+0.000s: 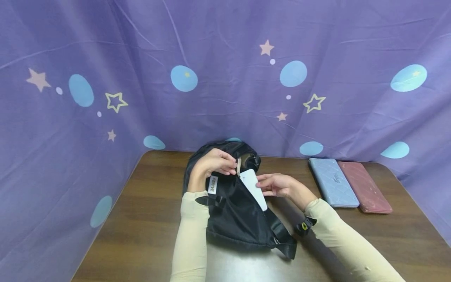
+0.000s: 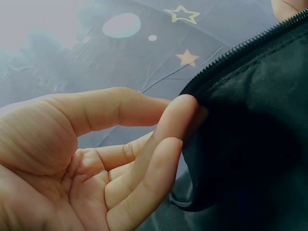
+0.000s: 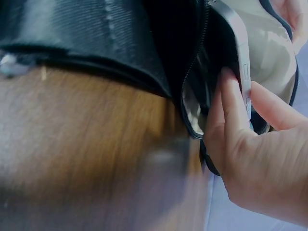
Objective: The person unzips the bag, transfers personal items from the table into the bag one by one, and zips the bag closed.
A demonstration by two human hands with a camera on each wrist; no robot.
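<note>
A black sling bag (image 1: 239, 211) lies near the middle of the brown surface (image 1: 141, 235), and a white phone (image 1: 253, 188) stands partly inside its zipped opening, its upper part still showing above the zipper line. The edge of the opening is pinched between thumb and fingers of the left hand (image 1: 213, 162), so that the mouth is held apart; in the left wrist view the fingers (image 2: 163, 130) are seen curled against the black fabric just under the zipper teeth. The phone is gripped along its edge by the right hand (image 1: 278, 185), the fingers (image 3: 231, 110) being pressed on its side by the buttons. Several slips are judged possible: the phone's corner could be caught on the zipper teeth if it is angled across the mouth rather than along it; the opening could fall shut on the phone if the left pinch is loosened; a side button could be pressed by the gripping fingers. The bag's pale lining (image 3: 274, 53) is seen in the right wrist view, but what else is held inside cannot be told. To the right, well apart from the bag, a blue quilted wallet (image 1: 332, 182) and a red wallet (image 1: 364, 187) lie closed, touching side by side; their contents are hidden.
</note>
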